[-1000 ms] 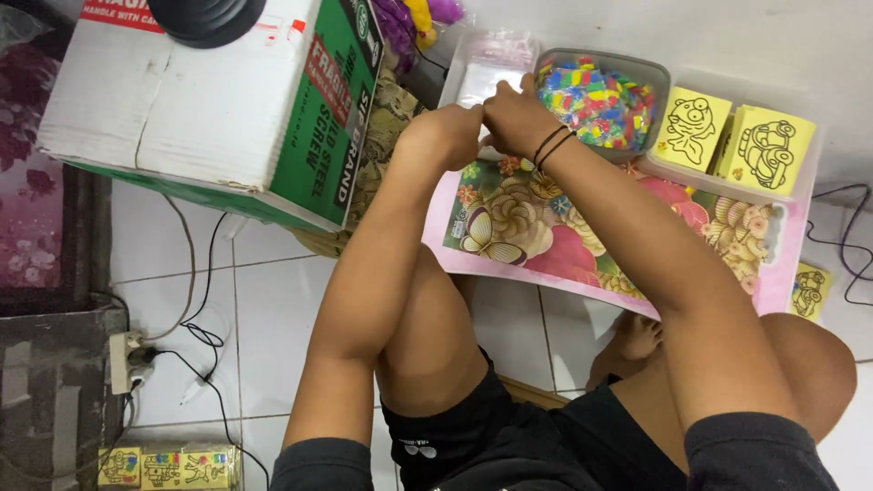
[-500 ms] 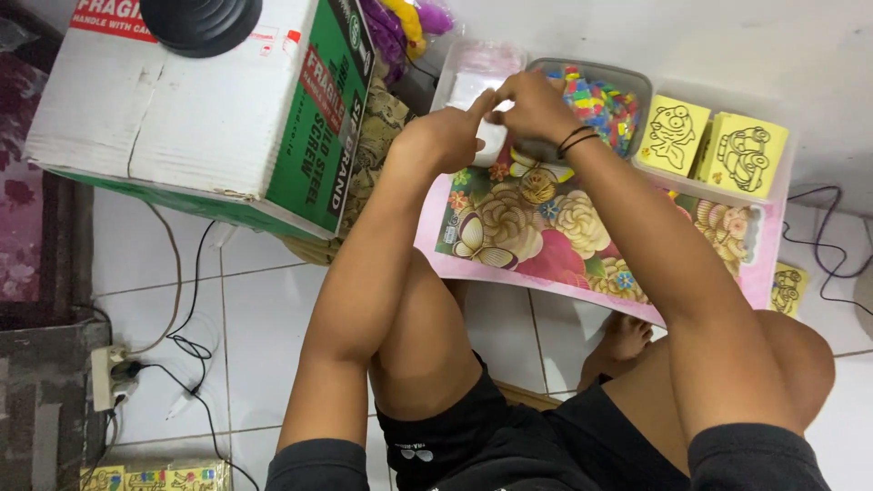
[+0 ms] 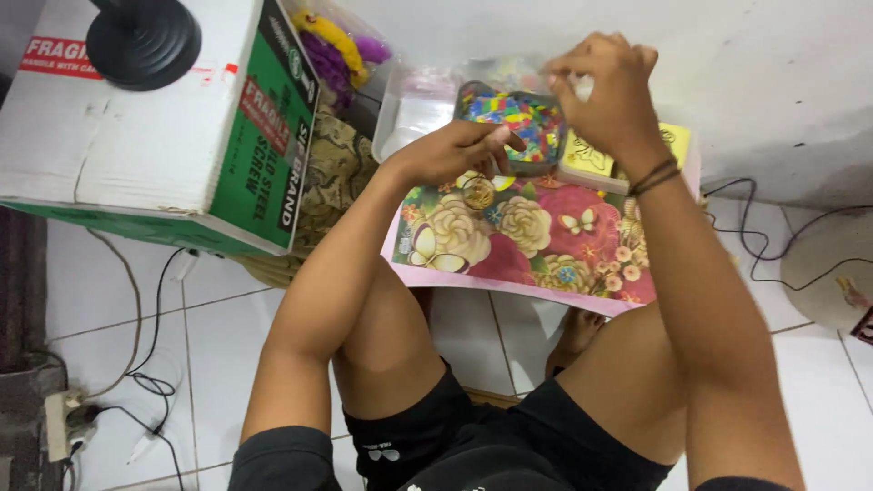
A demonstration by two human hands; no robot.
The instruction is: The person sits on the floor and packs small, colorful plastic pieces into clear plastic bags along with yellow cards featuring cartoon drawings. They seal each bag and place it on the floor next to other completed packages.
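Note:
My left hand (image 3: 459,150) rests by the near rim of a grey tub (image 3: 509,123) full of small bright pieces, fingers partly curled, thumb and fingertips pinched together near the tub's edge. My right hand (image 3: 605,86) is raised above the tub's right side, fingers closed on a small white piece. A floral board (image 3: 527,241) with pink, cream and butterfly patterns lies below the tub, across my knees. Yellow picture cards (image 3: 591,159) sit right of the tub, partly hidden by my right wrist.
A large white and green cardboard box (image 3: 164,136) with a black round base (image 3: 145,41) on top stands at the left. A clear plastic bin (image 3: 414,109) sits behind the tub. Cables (image 3: 782,241) run over the white tiled floor on both sides; a wall is behind.
My hands have parted: the right hand has lifted up and to the right with a small piece, the left hand has dropped to the tub's near edge. The camera has shifted left.

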